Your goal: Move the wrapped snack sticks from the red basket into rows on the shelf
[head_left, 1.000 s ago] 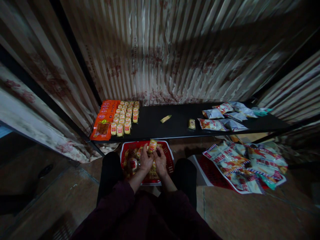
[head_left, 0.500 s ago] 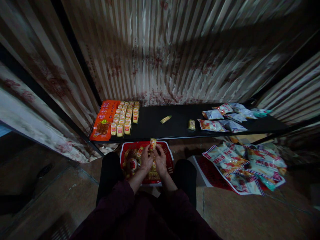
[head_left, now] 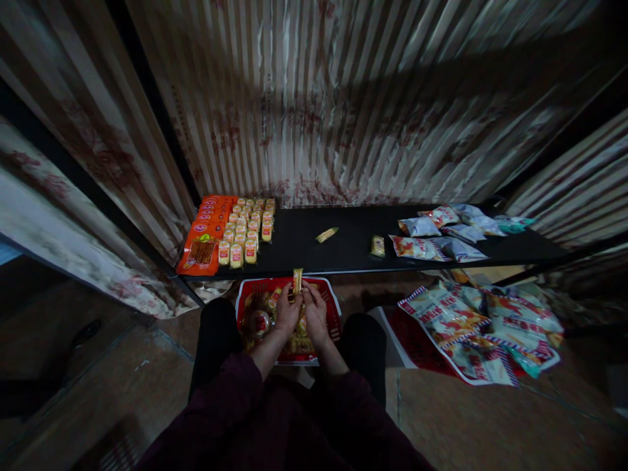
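My left hand (head_left: 288, 313) and my right hand (head_left: 314, 310) meet above a red basket (head_left: 330, 288), both closed on one small wrapped snack cake (head_left: 297, 280). The cake stands upright between the fingertips with a narrow side facing me. More wrapped snacks (head_left: 260, 322) lie in the basket beneath my hands. Ahead, on the black shelf (head_left: 289, 252), rows of wrapped snack cakes (head_left: 237, 255) stand beside orange snack packets (head_left: 200, 252). One wrapped piece (head_left: 326, 235) lies on its side mid-shelf, and another wrapped cake (head_left: 377, 246) is farther right.
White snack bags (head_left: 416, 248) lie on the shelf's right part. A second basket heaped with larger snack bags (head_left: 451, 314) stands on the floor at right. Black posts (head_left: 152, 98) and striped curtains (head_left: 304, 131) enclose the shelf. My knees flank the red basket.
The wrapped cake in my fingers has turned from its labelled face to a narrow side. My hands stay over the basket, and the shelf goods are unchanged.
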A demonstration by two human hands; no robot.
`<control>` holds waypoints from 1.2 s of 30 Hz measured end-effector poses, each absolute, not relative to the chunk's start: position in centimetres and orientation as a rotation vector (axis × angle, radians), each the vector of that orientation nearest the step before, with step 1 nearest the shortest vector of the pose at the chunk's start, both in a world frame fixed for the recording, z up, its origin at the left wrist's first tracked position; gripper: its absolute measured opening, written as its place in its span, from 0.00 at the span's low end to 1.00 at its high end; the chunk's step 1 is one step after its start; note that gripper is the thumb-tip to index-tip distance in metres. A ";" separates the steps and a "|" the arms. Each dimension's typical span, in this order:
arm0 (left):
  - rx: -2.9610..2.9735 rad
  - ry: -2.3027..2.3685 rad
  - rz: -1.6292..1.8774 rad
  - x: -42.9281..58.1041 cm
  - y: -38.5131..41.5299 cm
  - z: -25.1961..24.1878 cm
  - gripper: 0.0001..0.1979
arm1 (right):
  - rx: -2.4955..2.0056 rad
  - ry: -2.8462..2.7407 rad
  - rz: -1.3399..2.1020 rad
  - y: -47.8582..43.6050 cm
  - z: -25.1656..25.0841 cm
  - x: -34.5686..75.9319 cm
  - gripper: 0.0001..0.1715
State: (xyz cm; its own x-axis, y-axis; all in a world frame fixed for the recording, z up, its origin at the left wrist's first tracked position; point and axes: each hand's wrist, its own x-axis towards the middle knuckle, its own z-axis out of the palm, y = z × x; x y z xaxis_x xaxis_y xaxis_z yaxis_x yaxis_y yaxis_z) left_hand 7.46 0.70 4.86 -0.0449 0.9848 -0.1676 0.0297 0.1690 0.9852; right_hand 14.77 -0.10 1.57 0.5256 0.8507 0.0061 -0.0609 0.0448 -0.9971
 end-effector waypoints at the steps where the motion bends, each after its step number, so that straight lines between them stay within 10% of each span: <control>1: 1.061 1.334 1.108 7.5 0.8 4.8 0.17 | -1.354 -0.767 0.808 -0.1 1.7 14.8 0.20; 36: 0.367 1.080 1.215 7.2 2.0 3.0 0.08 | -1.464 -1.015 0.593 -0.2 2.4 14.4 0.18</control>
State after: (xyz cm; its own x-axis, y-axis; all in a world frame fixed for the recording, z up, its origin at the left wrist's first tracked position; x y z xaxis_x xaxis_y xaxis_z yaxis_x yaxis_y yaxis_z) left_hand 7.23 2.00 2.95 -0.0430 0.8821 -0.4691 -0.5694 0.3642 0.7370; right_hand 14.36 -0.21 2.39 0.4901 0.8496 0.1951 0.2474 0.0790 -0.9657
